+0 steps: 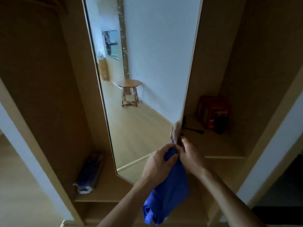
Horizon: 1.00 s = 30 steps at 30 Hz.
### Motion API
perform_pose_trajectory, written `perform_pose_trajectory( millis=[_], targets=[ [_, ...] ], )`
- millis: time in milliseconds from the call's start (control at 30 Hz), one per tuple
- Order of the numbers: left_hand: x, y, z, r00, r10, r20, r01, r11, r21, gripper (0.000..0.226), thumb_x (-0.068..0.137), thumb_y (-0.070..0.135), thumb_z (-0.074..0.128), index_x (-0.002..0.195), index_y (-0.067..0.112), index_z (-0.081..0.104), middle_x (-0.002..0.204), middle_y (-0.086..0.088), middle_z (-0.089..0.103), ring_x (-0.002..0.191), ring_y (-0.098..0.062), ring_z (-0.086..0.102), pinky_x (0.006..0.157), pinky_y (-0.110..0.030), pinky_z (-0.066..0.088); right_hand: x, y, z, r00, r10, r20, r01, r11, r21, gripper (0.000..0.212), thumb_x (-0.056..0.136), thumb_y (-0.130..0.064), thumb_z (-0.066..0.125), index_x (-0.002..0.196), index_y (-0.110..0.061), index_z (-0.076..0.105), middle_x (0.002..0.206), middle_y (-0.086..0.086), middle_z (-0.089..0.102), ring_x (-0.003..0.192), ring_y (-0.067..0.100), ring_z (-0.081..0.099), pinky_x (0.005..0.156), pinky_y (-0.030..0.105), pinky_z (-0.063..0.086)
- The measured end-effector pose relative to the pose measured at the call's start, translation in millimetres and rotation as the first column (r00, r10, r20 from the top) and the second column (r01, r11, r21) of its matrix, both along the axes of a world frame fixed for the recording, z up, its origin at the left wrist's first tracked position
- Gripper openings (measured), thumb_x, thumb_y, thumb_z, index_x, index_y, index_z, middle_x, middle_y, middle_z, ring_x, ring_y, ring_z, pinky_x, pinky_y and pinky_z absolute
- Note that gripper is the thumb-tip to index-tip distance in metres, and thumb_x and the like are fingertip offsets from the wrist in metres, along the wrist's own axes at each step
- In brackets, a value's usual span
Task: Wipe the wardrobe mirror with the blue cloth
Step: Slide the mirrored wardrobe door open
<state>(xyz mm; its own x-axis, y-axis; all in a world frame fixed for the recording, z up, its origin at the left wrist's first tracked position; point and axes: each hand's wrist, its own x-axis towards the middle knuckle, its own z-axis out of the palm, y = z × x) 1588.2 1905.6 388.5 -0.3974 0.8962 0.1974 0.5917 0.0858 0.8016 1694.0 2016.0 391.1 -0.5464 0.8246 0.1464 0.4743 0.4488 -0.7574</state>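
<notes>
The tall wardrobe mirror (144, 66) fills the middle of the view, on a door swung open edge-on toward me. It reflects a white wall, a pale floor and a small round wooden table. A blue cloth (170, 190) hangs down in front of its lower right corner. My left hand (159, 161) grips the top of the cloth with curled fingers. My right hand (188, 153) pinches the same upper part of the cloth, right beside the mirror door's right edge. A reflected bit of a hand shows in the glass just above.
Wooden wardrobe shelves lie on both sides of the mirror. A red box (213, 113) and a dark thin object (193, 130) sit on the right shelf. A wrapped dark bundle (90, 174) lies on the lower left shelf.
</notes>
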Motion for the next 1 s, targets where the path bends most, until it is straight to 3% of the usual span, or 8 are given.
perform_pose_trajectory(
  millis=[200,500,633,767,1000],
  targets=[
    [1.0,-9.6,-1.5,0.999,0.009,0.054,-0.009,1.0,-0.004,0.028,0.098,0.044,0.056,0.126,0.049,0.06,0.118,0.016,0.069,0.104,-0.006,0.065,0.091,-0.037,0.058,-0.2,-7.9,-2.4,0.997,-0.021,0.069,0.017,0.998,0.061,0.04,0.103,-0.036,0.05,0.142,-0.031,0.046,0.133,0.0,0.061,0.121,0.023,0.058,0.082,0.028,0.041],
    [4.1,-12.2,-2.1,0.996,-0.022,0.09,0.025,0.999,-0.038,0.065,0.076,0.069,0.044,0.136,0.049,0.057,0.127,0.016,0.069,0.113,-0.006,0.065,0.098,-0.036,0.056,-3.5,-17.1,-2.0,0.995,-0.053,0.081,0.051,0.998,0.03,0.041,0.106,-0.031,0.043,0.147,-0.031,0.04,0.13,0.0,0.063,0.114,0.023,0.062,0.079,0.031,0.044],
    [4.6,-11.3,4.0,0.998,-0.004,0.066,0.008,0.999,-0.052,0.05,0.087,0.053,0.054,0.136,0.045,0.06,0.129,0.013,0.07,0.115,-0.009,0.065,0.101,-0.036,0.053,-2.8,-18.0,-0.5,0.995,-0.06,0.082,0.059,0.998,0.02,0.038,0.104,-0.033,0.043,0.142,-0.034,0.044,0.127,0.001,0.065,0.112,0.023,0.063,0.089,0.038,0.05],
    [4.7,-7.0,4.8,1.0,0.006,-0.008,-0.007,0.999,-0.049,0.037,0.099,0.039,0.059,0.135,0.043,0.061,0.129,0.013,0.069,0.114,-0.008,0.064,0.1,-0.031,0.052,-2.8,-16.4,2.9,0.992,-0.063,0.108,0.062,0.998,0.01,0.04,0.105,-0.034,0.042,0.144,-0.034,0.041,0.127,0.002,0.065,0.111,0.025,0.064,0.087,0.037,0.05],
    [4.6,10.4,1.8,0.998,0.002,-0.063,-0.008,0.996,-0.093,0.042,0.101,0.04,0.058,0.143,0.044,0.055,0.14,0.01,0.064,0.125,-0.014,0.06,0.101,-0.03,0.048,-1.6,-6.1,6.6,0.992,-0.073,0.101,0.071,0.997,0.023,0.026,0.103,-0.031,0.043,0.129,-0.032,0.048,0.113,0.005,0.069,0.102,0.028,0.066,0.086,0.044,0.053]
  ],
)
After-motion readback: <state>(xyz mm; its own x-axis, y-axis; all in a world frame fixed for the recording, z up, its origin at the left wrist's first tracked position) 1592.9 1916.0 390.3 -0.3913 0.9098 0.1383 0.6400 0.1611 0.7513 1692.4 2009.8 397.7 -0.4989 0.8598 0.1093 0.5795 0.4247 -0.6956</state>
